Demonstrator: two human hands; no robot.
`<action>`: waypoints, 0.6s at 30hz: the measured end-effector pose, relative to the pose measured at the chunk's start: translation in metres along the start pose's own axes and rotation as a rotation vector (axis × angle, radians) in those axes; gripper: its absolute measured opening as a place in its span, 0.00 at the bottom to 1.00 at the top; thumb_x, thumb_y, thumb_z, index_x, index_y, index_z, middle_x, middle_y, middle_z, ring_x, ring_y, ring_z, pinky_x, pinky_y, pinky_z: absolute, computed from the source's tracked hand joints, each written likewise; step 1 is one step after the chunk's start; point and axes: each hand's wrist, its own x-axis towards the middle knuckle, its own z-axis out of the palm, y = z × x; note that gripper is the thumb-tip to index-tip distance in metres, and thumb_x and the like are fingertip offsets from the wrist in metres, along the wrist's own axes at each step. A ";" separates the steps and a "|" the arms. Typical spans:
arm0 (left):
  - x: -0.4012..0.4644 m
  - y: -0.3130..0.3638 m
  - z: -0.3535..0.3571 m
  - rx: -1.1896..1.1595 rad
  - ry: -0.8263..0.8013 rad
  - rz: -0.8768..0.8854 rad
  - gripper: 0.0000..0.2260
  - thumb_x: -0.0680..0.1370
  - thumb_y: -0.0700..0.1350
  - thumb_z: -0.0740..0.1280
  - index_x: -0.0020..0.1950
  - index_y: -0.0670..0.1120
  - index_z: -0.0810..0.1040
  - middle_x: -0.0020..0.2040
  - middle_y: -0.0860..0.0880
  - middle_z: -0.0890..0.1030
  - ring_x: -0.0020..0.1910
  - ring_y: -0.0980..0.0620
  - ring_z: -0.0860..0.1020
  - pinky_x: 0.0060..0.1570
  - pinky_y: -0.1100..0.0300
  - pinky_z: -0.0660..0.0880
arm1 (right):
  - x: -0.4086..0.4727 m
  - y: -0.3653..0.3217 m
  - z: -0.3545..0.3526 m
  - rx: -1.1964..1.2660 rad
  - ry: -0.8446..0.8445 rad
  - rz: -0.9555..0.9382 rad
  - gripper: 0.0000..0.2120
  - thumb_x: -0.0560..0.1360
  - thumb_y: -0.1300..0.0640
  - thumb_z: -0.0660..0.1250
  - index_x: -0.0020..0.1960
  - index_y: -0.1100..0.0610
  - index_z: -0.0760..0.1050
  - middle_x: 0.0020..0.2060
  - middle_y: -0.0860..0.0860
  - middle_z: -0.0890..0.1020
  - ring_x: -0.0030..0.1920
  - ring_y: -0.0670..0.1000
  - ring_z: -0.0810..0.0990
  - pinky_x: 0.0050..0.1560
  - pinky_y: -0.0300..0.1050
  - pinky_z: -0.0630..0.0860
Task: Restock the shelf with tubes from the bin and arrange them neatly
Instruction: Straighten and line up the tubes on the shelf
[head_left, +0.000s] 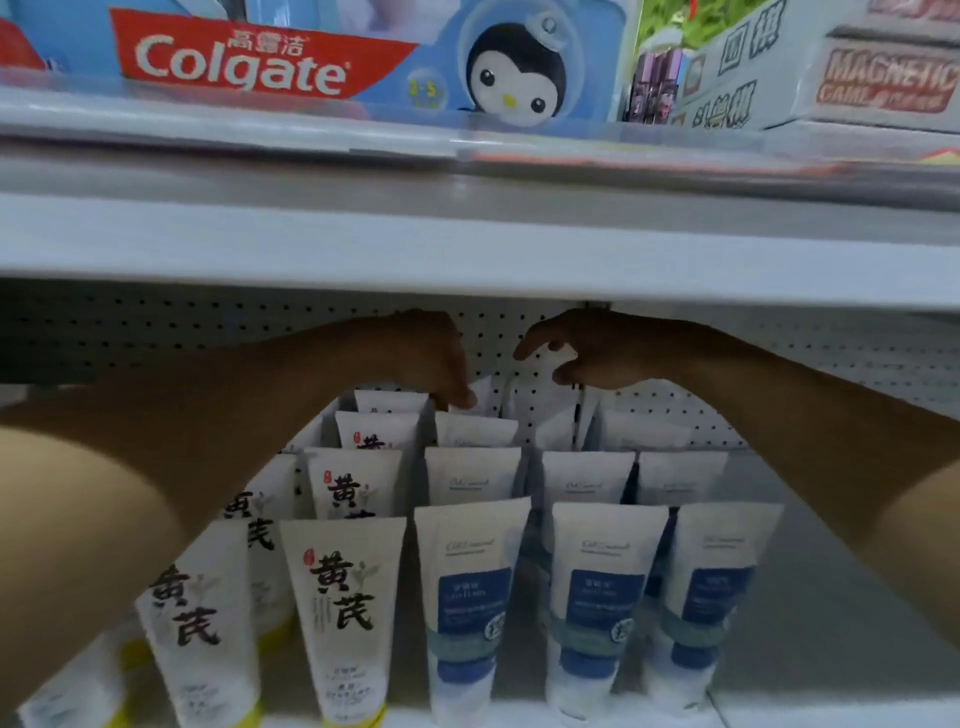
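White tubes stand cap-down in rows on the lower shelf. Tubes with black characters and yellow caps fill the left rows. Tubes with blue labels fill three rows to the right. Both my arms reach to the back, under the upper shelf. My left hand points its fingers down and pinches the top edge of the rearmost tube in the left blue-label row. My right hand hovers just right of it with finger and thumb apart, nothing between them. The bin is out of view.
The upper shelf's white front edge hangs low over my hands. It carries a Colgate box and game boxes. A pegboard wall closes the back. Bare shelf floor lies right of the tubes.
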 end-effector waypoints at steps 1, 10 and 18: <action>0.001 0.001 0.001 0.031 -0.023 -0.013 0.16 0.74 0.52 0.69 0.50 0.40 0.82 0.52 0.45 0.82 0.52 0.47 0.78 0.57 0.55 0.75 | 0.003 0.002 0.001 0.000 -0.008 -0.011 0.21 0.78 0.59 0.61 0.68 0.43 0.66 0.71 0.48 0.64 0.68 0.50 0.66 0.64 0.37 0.65; 0.005 0.000 0.002 0.096 -0.008 -0.045 0.15 0.75 0.48 0.69 0.59 0.42 0.78 0.58 0.47 0.79 0.53 0.52 0.75 0.50 0.64 0.68 | 0.019 0.009 0.005 -0.003 -0.070 -0.118 0.20 0.78 0.59 0.62 0.67 0.44 0.68 0.71 0.48 0.64 0.67 0.49 0.66 0.67 0.42 0.66; 0.006 0.000 0.003 0.113 0.003 -0.046 0.16 0.76 0.48 0.68 0.61 0.42 0.78 0.60 0.47 0.77 0.57 0.51 0.74 0.43 0.66 0.67 | 0.027 0.006 0.009 -0.003 -0.026 -0.190 0.06 0.75 0.57 0.67 0.39 0.52 0.74 0.37 0.43 0.74 0.38 0.43 0.73 0.38 0.32 0.68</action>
